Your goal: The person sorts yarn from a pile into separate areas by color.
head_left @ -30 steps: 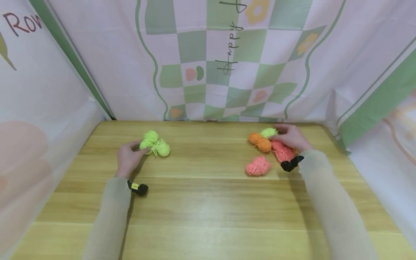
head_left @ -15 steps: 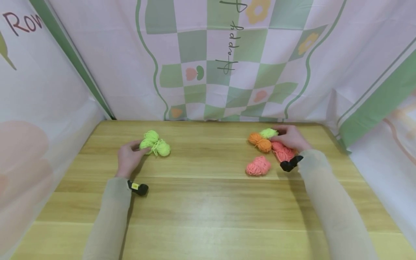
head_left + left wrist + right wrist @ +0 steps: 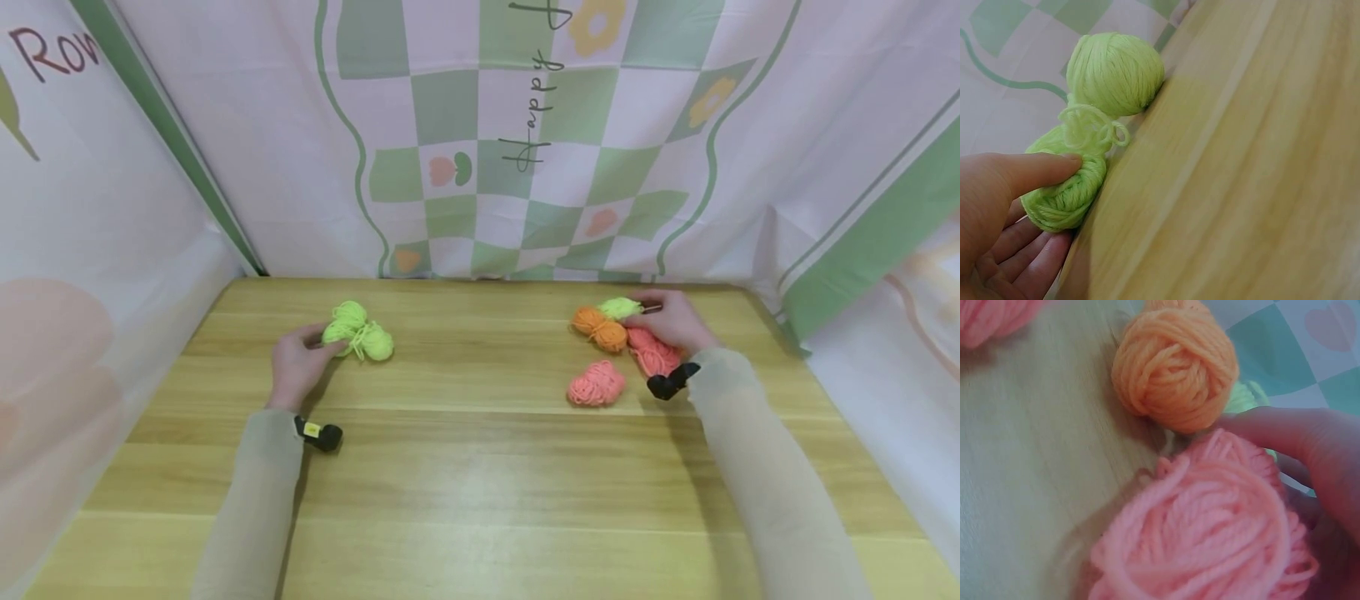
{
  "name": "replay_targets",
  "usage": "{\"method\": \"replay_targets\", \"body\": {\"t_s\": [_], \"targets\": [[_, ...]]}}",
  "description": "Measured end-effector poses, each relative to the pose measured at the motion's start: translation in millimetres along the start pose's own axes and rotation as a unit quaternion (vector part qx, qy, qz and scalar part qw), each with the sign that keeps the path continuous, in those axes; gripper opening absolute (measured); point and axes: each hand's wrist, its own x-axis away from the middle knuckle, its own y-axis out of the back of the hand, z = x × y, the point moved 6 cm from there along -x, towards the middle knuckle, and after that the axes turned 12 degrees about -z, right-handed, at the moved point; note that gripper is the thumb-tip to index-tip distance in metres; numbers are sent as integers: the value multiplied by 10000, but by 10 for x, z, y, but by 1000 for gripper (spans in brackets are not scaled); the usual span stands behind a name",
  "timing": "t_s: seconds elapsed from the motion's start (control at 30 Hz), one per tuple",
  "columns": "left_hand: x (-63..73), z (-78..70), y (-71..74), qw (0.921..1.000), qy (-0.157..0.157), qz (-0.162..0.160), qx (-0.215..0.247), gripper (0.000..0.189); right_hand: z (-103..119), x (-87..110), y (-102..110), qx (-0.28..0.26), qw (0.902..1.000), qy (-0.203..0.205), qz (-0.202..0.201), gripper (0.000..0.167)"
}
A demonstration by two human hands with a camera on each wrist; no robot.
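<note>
Toward the table's back left, my left hand [image 3: 296, 367] pinches one end of a yellow-green yarn bundle [image 3: 375, 342]. The left wrist view shows the thumb pressed over the coiled end [image 3: 1063, 200], fingers below it, and a rounder lobe [image 3: 1113, 72] beyond loose loops. At the back right, my right hand [image 3: 671, 321] has thumb and fingers about the right end of another yellow-green yarn bundle [image 3: 620, 308]. A tied orange yarn bundle [image 3: 600, 328] lies just in front of it. Coral-pink yarn [image 3: 652, 352] sits under the right hand, filling the right wrist view's foreground.
A separate pink yarn ball [image 3: 596, 383] lies in front of the right-hand cluster. Wood-grain tabletop [image 3: 480, 483] stretches between and in front of the arms. A printed checkered curtain [image 3: 502, 200] hangs along the back edge, with more fabric at both sides.
The right fingers have shifted slightly, with a small dark gap now showing between finger and thumb. Left hand and yarn bundles are nearly still.
</note>
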Motion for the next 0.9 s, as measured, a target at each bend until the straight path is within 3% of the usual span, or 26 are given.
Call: {"method": "replay_targets", "body": {"t_s": [0.13, 0.4, 0.9], "targets": [[9, 3, -2, 10000, -4, 11, 11, 52, -4, 8, 17, -112, 9998, -91, -135, 66], [14, 18, -3, 10000, 49, 31, -21, 52, 138, 32, 164, 210, 9981, 321, -478, 66], [-13, 22, -16, 10000, 73, 26, -49, 52, 604, 124, 378, -7, 9928, 680, -987, 69]]}}
